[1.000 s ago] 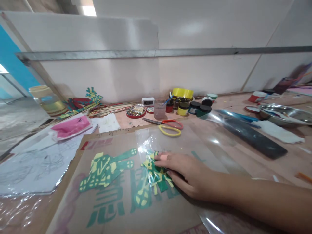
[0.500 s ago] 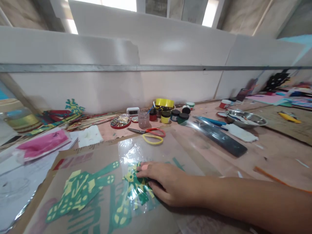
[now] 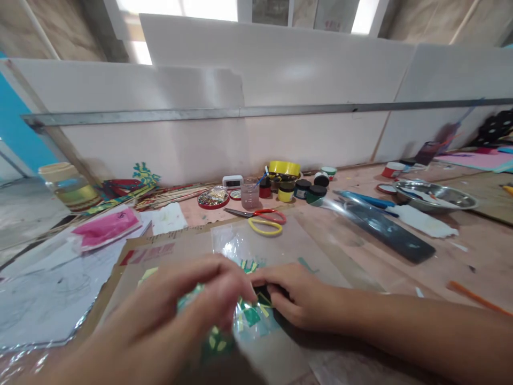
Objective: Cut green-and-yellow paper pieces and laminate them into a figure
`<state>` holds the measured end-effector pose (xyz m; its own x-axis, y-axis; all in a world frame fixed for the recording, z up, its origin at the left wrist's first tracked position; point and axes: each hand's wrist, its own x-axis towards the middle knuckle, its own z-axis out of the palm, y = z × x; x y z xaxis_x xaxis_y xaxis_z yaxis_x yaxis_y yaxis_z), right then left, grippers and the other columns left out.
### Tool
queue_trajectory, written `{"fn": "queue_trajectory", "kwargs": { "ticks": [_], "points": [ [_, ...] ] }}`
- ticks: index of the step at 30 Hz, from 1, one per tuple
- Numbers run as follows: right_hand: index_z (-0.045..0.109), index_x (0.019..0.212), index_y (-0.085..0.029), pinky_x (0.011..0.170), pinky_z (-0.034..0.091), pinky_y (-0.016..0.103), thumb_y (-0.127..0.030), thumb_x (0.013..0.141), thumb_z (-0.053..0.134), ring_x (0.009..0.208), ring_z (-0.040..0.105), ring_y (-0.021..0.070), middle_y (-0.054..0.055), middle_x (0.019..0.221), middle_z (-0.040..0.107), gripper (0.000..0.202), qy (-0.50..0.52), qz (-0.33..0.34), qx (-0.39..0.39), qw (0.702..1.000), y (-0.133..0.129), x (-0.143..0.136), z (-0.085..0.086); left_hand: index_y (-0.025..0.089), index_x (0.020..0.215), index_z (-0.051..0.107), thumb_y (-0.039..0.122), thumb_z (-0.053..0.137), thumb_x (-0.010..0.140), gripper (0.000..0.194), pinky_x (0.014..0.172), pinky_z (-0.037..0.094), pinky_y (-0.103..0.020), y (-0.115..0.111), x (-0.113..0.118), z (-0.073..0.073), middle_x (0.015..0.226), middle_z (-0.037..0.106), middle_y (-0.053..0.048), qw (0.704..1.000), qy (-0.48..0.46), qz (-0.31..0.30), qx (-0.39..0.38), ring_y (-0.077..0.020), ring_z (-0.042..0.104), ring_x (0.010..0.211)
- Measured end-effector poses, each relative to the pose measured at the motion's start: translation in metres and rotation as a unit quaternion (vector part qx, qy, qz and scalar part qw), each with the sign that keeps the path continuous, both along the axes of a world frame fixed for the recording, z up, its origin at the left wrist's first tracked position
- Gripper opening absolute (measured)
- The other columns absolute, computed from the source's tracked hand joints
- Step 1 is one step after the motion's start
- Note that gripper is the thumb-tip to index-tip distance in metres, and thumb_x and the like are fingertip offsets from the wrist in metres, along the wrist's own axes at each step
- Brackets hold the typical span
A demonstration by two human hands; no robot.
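Observation:
My right hand (image 3: 294, 294) rests over a green and yellow paper cutout (image 3: 253, 315), fingers bent forward and thumb apart, fingertips at the piece's upper part. A clear plastic sheet (image 3: 228, 235) lies around that cutout, on a larger translucent sheet (image 3: 324, 262) over cardboard. My left hand (image 3: 180, 315) is raised close to the camera, blurred, its thumb and fingers bent towards the cutout. It hides most of the green and yellow shapes on the left of the sheet, and whether it holds anything does not show. Beyond the hands lie scissors (image 3: 264, 220) with red and yellow handles.
Paint jars (image 3: 286, 192), a cup of cloudy water (image 3: 250, 195) and a red-rimmed dish of beads (image 3: 213, 198) stand along the back. A pink packet (image 3: 107, 227) lies at left. At right are a dark flat strip (image 3: 388, 230) and a metal bowl (image 3: 436, 195).
My left hand has come into view from the lower left, covering the left shapes. The view has turned slightly left. My right hand stays at the cutout, its fingers more bent.

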<state>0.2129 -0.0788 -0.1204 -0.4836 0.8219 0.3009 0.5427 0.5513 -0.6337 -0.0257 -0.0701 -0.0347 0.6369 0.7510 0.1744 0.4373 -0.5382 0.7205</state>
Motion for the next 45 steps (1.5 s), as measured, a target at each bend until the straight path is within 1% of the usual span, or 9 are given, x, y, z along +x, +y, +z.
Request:
{"fn": "queue_trajectory", "kwargs": {
  "ticks": [3, 8, 14, 19, 25, 29, 35, 40, 45],
  "points": [
    [0.066, 0.115, -0.018, 0.085, 0.057, 0.037, -0.007, 0.084, 0.043, 0.094, 0.071, 0.0206, 0.007, 0.107, 0.075, 0.04, 0.026, -0.034, 0.005, 0.999, 0.001, 0.001, 0.0, 0.023, 0.085, 0.073, 0.056, 0.038, 0.092, 0.049, 0.068, 0.048, -0.034, 0.06, 0.008, -0.002, 0.071, 0.068, -0.006, 0.965, 0.214, 0.103, 0.116, -0.0237, 0.062, 0.07],
    [0.065, 0.113, -0.017, 0.09, 0.056, 0.037, -0.01, 0.085, 0.043, 0.099, 0.069, 0.0199, 0.008, 0.11, 0.073, 0.036, 0.059, -0.052, 0.012, 0.997, 0.003, 0.0, -0.003, 0.016, 0.094, 0.069, 0.044, 0.029, 0.097, 0.049, 0.09, 0.042, -0.044, 0.103, 0.006, -0.028, 0.097, 0.07, -0.013, 0.93, 0.332, 0.02, 0.155, -0.0298, 0.061, 0.097],
    [0.062, 0.116, -0.018, 0.088, 0.057, 0.037, -0.012, 0.088, 0.043, 0.098, 0.07, 0.0198, 0.008, 0.111, 0.073, 0.034, 0.054, -0.056, 0.041, 0.996, 0.003, 0.003, -0.004, 0.019, 0.089, 0.062, 0.059, 0.04, 0.091, 0.046, 0.069, 0.045, -0.031, 0.096, 0.014, -0.041, 0.08, 0.067, -0.005, 0.987, 0.154, 0.048, 0.001, -0.0212, 0.061, 0.075],
    [0.057, 0.12, -0.018, 0.095, 0.053, 0.037, -0.01, 0.087, 0.043, 0.11, 0.066, 0.0199, 0.01, 0.118, 0.07, 0.037, 0.042, -0.033, 0.145, 0.988, 0.001, 0.003, 0.004, 0.017, 0.093, 0.063, 0.065, 0.047, 0.084, 0.051, 0.044, 0.034, -0.023, 0.077, 0.025, -0.046, 0.054, 0.052, 0.004, 0.967, 0.133, -0.015, -0.217, -0.0134, 0.05, 0.046],
    [0.059, 0.122, -0.018, 0.097, 0.051, 0.044, -0.016, 0.089, 0.047, 0.112, 0.064, 0.0249, 0.01, 0.12, 0.069, 0.035, -0.072, -0.066, 0.144, 0.985, 0.007, 0.012, 0.035, 0.018, 0.096, 0.061, 0.048, 0.045, 0.09, 0.035, 0.05, 0.038, -0.024, 0.063, 0.035, -0.058, 0.061, 0.053, 0.004, 0.977, 0.138, -0.039, -0.158, -0.0133, 0.05, 0.051],
    [0.062, 0.118, -0.02, 0.099, 0.048, 0.048, -0.015, 0.085, 0.052, 0.115, 0.061, 0.0298, 0.012, 0.127, 0.065, 0.035, -0.145, -0.146, 0.125, 0.971, 0.042, 0.045, 0.044, 0.019, 0.085, 0.057, 0.038, 0.039, 0.094, 0.028, 0.073, 0.044, -0.028, 0.059, 0.036, -0.057, 0.084, 0.065, -0.003, 0.991, 0.124, -0.03, -0.05, -0.0189, 0.059, 0.079],
    [0.065, 0.114, -0.016, 0.103, 0.044, 0.044, -0.008, 0.087, 0.047, 0.117, 0.059, 0.0268, 0.014, 0.123, 0.065, 0.033, -0.141, -0.234, 0.095, 0.957, 0.099, 0.081, 0.052, 0.019, 0.091, 0.06, 0.036, 0.033, 0.095, 0.033, 0.078, 0.047, -0.032, 0.054, 0.039, -0.052, 0.091, 0.07, -0.007, 0.982, 0.188, -0.012, -0.016, -0.0223, 0.064, 0.084],
    [0.069, 0.111, -0.017, 0.085, 0.054, 0.033, -0.015, 0.092, 0.046, 0.091, 0.07, 0.0209, 0.009, 0.107, 0.073, 0.029, -0.168, -0.183, -0.003, 0.969, 0.129, 0.072, 0.074, 0.023, 0.139, 0.044, 0.03, 0.026, 0.097, 0.046, 0.067, 0.048, -0.036, 0.045, 0.038, -0.06, 0.089, 0.074, -0.011, 0.952, 0.291, -0.024, 0.096, -0.0291, 0.07, 0.081],
    [0.076, 0.101, -0.016, 0.072, 0.056, 0.03, -0.031, 0.073, 0.076, 0.075, 0.072, 0.0225, 0.007, 0.085, 0.077, 0.032, -0.259, -0.083, -0.136, 0.953, 0.164, 0.058, 0.072, 0.021, 0.15, 0.028, 0.023, 0.031, 0.093, 0.057, 0.067, 0.048, -0.039, 0.04, 0.035, -0.066, 0.091, 0.074, -0.015, 0.941, 0.314, -0.042, 0.124, -0.0323, 0.071, 0.082]
  ]
}}
